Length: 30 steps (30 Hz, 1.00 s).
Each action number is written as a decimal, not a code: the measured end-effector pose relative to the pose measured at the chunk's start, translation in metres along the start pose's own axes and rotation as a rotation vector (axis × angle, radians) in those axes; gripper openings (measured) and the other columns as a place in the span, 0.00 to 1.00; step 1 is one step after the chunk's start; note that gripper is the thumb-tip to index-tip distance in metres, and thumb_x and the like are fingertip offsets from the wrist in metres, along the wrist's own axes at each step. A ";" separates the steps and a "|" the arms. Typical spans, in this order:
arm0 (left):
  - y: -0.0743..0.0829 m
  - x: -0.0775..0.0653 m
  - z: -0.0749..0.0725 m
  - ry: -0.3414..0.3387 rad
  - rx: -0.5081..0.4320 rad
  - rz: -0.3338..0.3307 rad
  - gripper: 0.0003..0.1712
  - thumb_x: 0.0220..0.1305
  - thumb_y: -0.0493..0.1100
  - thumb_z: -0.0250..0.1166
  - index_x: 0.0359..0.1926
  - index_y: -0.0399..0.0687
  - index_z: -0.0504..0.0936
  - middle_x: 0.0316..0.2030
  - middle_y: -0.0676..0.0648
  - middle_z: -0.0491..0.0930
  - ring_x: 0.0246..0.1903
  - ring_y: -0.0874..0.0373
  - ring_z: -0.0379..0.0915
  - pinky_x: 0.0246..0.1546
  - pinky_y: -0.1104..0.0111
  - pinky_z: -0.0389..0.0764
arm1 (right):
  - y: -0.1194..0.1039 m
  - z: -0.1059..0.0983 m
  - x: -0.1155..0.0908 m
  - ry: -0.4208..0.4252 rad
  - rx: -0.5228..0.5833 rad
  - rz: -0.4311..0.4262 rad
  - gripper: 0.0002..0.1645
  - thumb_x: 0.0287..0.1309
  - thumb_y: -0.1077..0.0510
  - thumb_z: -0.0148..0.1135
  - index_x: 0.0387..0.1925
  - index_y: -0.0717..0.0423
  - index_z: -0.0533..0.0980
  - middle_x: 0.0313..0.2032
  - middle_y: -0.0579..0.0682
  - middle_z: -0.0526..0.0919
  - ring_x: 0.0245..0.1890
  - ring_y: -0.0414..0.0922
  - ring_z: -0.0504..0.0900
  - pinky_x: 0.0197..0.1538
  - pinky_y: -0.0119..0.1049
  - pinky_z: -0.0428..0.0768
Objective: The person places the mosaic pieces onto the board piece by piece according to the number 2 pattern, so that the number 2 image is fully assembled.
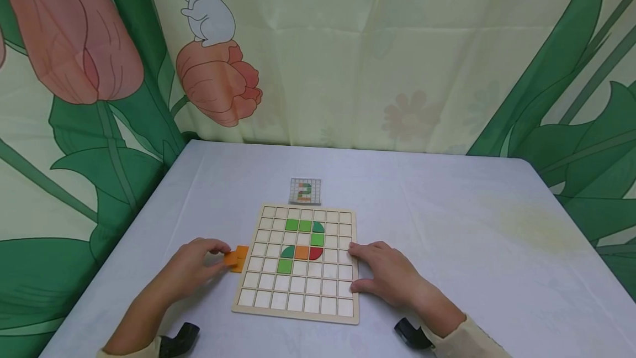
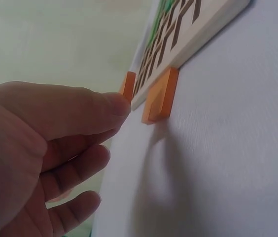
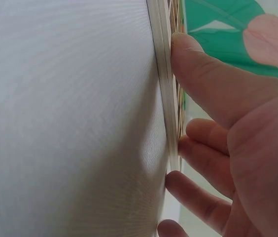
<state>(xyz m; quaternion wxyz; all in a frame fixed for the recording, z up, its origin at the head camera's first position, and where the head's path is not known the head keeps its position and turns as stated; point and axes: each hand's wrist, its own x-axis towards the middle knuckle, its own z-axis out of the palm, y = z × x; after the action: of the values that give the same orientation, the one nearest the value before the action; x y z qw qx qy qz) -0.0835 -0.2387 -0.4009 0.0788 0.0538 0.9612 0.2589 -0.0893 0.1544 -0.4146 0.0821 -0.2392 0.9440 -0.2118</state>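
- The table [image 1: 437, 225] is covered in white.
- On it the board [image 1: 295, 314] is laid, partly filled with coloured tiles [image 1: 301, 252].
- The board's right edge is touched by the right hand [image 1: 392, 272], fingers relaxed, nothing clenched.
- By the left hand [image 1: 189, 264], an orange tile [image 1: 230, 259] is pinched near the left edge.
- The card [image 1: 305, 191] is placed just beyond the far edge.
- Spare orange tiles [image 1: 242, 251] are left beside the board.

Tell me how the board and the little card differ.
The board is far larger than the card. The right hand touches the board; no hand touches the card. The card's pattern has orange at the bottom; the board's lowest piece is green. Both show grids with coloured shapes.
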 end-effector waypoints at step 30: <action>0.038 0.010 0.026 -0.056 -0.095 0.076 0.12 0.56 0.36 0.75 0.42 0.50 0.86 0.42 0.54 0.81 0.48 0.54 0.74 0.50 0.56 0.77 | -0.001 -0.001 0.000 0.009 -0.004 -0.009 0.42 0.51 0.45 0.76 0.65 0.54 0.74 0.63 0.50 0.77 0.59 0.53 0.74 0.57 0.52 0.75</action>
<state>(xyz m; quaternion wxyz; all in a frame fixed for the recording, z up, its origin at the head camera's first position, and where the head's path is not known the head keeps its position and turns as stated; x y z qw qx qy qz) -0.0862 -0.1920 -0.4052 0.0982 0.0939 0.9424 0.3056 -0.0891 0.1542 -0.4133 0.0762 -0.2428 0.9437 -0.2113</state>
